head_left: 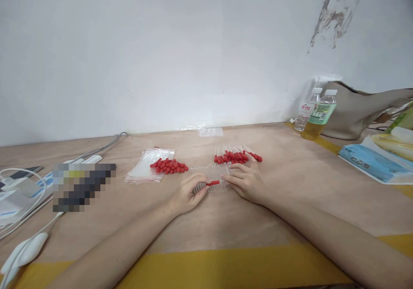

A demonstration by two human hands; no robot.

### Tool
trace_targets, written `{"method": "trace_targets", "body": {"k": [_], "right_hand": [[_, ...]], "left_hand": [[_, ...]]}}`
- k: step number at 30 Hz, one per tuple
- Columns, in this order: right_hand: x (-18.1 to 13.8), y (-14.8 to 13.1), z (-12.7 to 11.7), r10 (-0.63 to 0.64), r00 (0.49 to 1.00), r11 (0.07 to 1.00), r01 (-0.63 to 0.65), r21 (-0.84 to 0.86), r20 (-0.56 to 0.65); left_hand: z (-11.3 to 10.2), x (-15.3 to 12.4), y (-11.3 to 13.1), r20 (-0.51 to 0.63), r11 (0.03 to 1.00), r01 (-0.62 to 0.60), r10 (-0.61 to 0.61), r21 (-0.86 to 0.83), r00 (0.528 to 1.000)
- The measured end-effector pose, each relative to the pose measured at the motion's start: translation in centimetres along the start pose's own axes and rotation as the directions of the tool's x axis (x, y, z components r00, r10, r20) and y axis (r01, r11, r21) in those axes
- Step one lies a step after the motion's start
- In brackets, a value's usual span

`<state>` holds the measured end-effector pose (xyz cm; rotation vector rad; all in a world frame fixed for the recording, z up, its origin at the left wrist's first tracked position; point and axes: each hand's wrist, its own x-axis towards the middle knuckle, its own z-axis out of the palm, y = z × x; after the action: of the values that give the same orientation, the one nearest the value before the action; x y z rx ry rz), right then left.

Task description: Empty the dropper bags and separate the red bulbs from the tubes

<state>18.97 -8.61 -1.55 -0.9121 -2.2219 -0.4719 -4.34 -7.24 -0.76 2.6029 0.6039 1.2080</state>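
Note:
Between the fingertips of my left hand (190,193) is a small red rubber dropper bulb (213,183), lying level and pointing right. My right hand (248,182) pinches what looks like a thin glass tube at the bulb's right end; its fingers partly hide it. Beneath both hands lies a row of clear glass tubes (206,171), side by side. A heap of loose red bulbs (169,166) sits beyond my left hand, partly on clear plastic bags (138,172). Just past my right hand lie several droppers (232,156), red bulbs toward me and glass stems pointing away.
A clear bag (210,132) lies near the wall. Two bottles (319,116), a grey bag (350,112) and a blue packet (371,163) stand at the right. On the left are a power strip (93,160), cables and a white mouse-shaped object (32,249). Yellow tape (206,267) edges the table.

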Motion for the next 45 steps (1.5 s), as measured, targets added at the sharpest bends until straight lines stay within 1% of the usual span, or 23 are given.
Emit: {"method": "trace_targets", "body": {"k": [3, 7, 11, 14, 17, 19, 24, 27, 30, 32, 33, 34, 35, 36, 37, 38, 39, 41, 43, 45], "right_hand": [[0.0, -0.3, -0.1, 0.030, 0.999, 0.999, -0.030, -0.012, 0.030], [0.1, -0.9, 0.1, 0.006, 1.000, 1.000, -0.006, 0.006, 0.006], [0.2, -1.3, 0.2, -0.040, 0.999, 0.999, 0.040, 0.009, -0.024], [0.3, -1.5, 0.0, -0.068, 0.997, 0.998, 0.068, -0.002, -0.035], [0.3, -1.3, 0.1, -0.143, 0.989, 0.990, 0.142, -0.021, -0.048], [0.2, -1.0, 0.3, -0.207, 0.977, 0.978, 0.205, -0.048, -0.054], [-0.1, -0.3, 0.5, -0.331, 0.943, 0.940, 0.325, -0.104, -0.044], [-0.2, -0.3, 0.1, -0.373, 0.927, 0.924, 0.368, -0.100, -0.044], [-0.4, 0.0, -0.6, -0.382, 0.924, 0.922, 0.379, -0.073, -0.028], [-0.6, 0.7, -1.1, -0.329, 0.944, 0.943, 0.328, -0.056, -0.020], [-0.7, 1.2, -1.3, -0.263, 0.964, 0.964, 0.261, -0.059, -0.028], [-0.8, 1.8, -1.5, -0.167, 0.985, 0.984, 0.163, -0.070, -0.045], [-0.9, 2.3, -1.6, -0.044, 0.996, 0.995, 0.038, -0.088, -0.072], [-0.9, 2.8, -1.6, 0.083, 0.991, 0.990, -0.093, -0.105, -0.101], [-0.8, 3.1, -1.6, 0.199, 0.973, 0.970, -0.213, -0.116, -0.118], [-0.7, 3.4, -1.5, 0.291, 0.950, 0.945, -0.304, -0.120, -0.116], [-0.6, 3.4, -1.4, 0.361, 0.928, 0.921, -0.370, -0.121, -0.091], [-0.4, 3.2, -1.2, 0.451, 0.893, 0.886, -0.447, -0.119, 0.003], [-0.3, 2.8, -1.2, 0.506, 0.857, 0.860, -0.494, -0.127, 0.096], [-0.1, 2.3, -1.3, 0.543, 0.825, 0.839, -0.523, -0.149, 0.157]], "left_hand": [[0.2, 0.0, 0.3, 0.027, 0.994, 0.012, -0.015, 0.112, 1.000], [0.7, 0.4, 0.2, 0.076, 0.952, -0.047, 0.025, 0.301, 0.997], [1.0, 0.8, 0.0, 0.102, 0.922, -0.069, 0.032, 0.382, 0.994], [0.9, 0.9, 0.3, 0.148, 0.905, -0.085, 0.025, 0.416, 0.989], [0.6, 1.0, 0.6, 0.189, 0.899, -0.087, 0.005, 0.428, 0.982], [0.5, 1.1, 0.9, 0.200, 0.904, -0.068, -0.019, 0.421, 0.980], [0.2, 1.3, 1.3, 0.244, 0.935, -0.015, -0.078, 0.356, 0.967], [0.2, 1.4, 1.4, 0.261, 0.947, -0.002, -0.087, 0.321, 0.961], [0.1, 1.0, 1.1, 0.253, 0.959, 0.006, -0.081, 0.285, 0.964], [-0.4, 0.5, 0.7, 0.204, 0.960, 0.050, -0.109, 0.276, 0.973], [-0.8, 0.2, 0.4, 0.163, 0.957, 0.090, -0.139, 0.276, 0.977], [-1.2, 0.1, 0.1, 0.114, 0.951, 0.142, -0.179, 0.273, 0.977], [-1.8, 0.0, -0.2, 0.059, 0.943, 0.202, -0.226, 0.266, 0.972], [-2.4, 0.0, -0.4, 0.006, 0.930, 0.266, -0.276, 0.253, 0.961], [-3.0, 0.1, -0.7, -0.042, 0.916, 0.328, -0.328, 0.233, 0.944], [-3.6, 0.3, -0.9, -0.081, 0.898, 0.388, -0.379, 0.210, 0.922], [-4.3, 0.6, -1.1, -0.117, 0.876, 0.440, -0.425, 0.195, 0.898], [-5.6, 1.0, -1.9, -0.199, 0.831, 0.520, -0.485, 0.199, 0.851], [-6.9, 1.1, -3.1, -0.317, 0.777, 0.579, -0.500, 0.247, 0.806], [-8.2, 0.8, -4.6, -0.414, 0.718, 0.645, -0.519, 0.263, 0.747]]}}
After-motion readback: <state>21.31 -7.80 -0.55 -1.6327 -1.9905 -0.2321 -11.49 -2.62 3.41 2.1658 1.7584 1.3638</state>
